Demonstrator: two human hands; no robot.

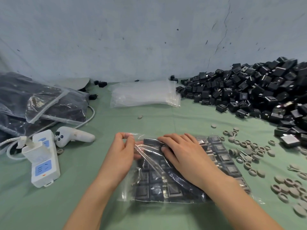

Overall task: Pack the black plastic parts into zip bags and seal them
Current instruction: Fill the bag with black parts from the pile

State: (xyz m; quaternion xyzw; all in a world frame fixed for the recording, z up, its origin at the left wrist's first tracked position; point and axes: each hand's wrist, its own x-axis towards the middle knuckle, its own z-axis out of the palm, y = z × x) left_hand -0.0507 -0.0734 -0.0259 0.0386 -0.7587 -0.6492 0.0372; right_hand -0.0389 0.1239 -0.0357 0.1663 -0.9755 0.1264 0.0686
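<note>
A clear zip bag (149, 195) filled with rows of black plastic parts (222, 156) lies flat on the green cloth in front of me. My left hand (122, 153) pinches the bag's open left edge near its top corner. My right hand (181, 151) lies palm down on top of the bag, fingers pressing the parts near the opening. A big heap of loose black plastic parts (259, 95) fills the right back of the table. A stack of empty zip bags (146, 95) lies at the back centre.
Filled bags of black parts (41, 103) are piled at the left. A white power strip (43, 160) with a plugged adapter and a white controller (73, 135) sit left of my hands. Several grey rubber rings and discs (282, 185) are scattered at the right. A grey wall stands behind.
</note>
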